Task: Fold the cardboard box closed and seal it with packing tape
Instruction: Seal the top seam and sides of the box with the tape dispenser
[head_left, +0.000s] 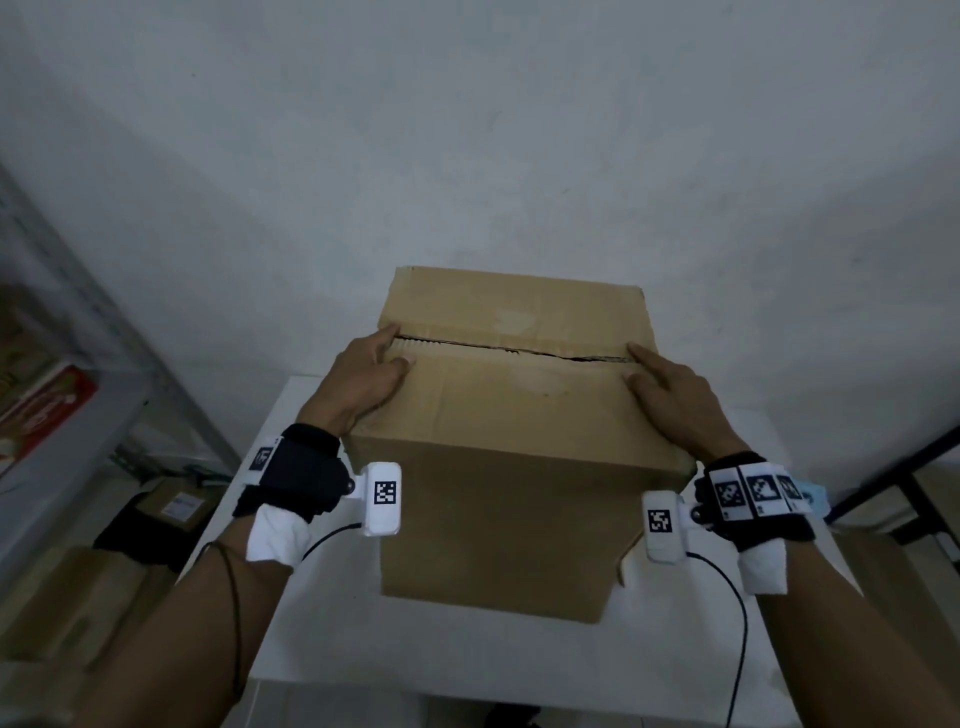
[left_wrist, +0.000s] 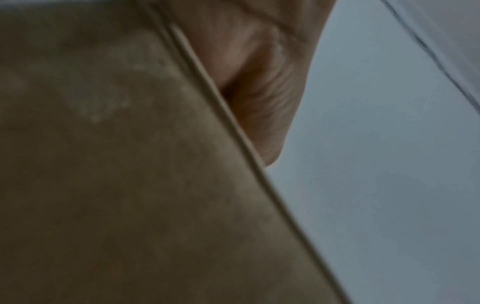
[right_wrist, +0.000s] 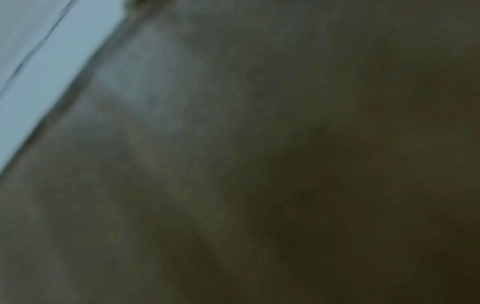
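Forearms fill the bottom of the head view, each with a wrist-camera strap. Left hand (head_left: 363, 374) lies flat on the near top flap (head_left: 519, 400) of the cardboard box (head_left: 509, 519) at its left end, fingers straight and reaching to the seam (head_left: 519, 352), thumb on the flap. Right hand (head_left: 670, 395) mirrors it at the right end, fingers extended, pressing down. Neither hand pinches anything. Box stands on the white table (head_left: 291, 623), roughly centred, close to the person. Far flap (head_left: 519, 306) is down too; both flaps meet along the seam with a thin dark gap, slightly wider toward the right. Step in hand, as I read it: holding the top flaps shut, fold nearly done. Next move calls for tape, but no tape roll shows in any view, so one hand would have to let go while the other keeps the flaps down. Box contents hidden under the flaps. Both wrist views show only blurred cardboard up close. Shelf (head_left: 78, 322) at left holds packages; more boxes sit on the floor below it.
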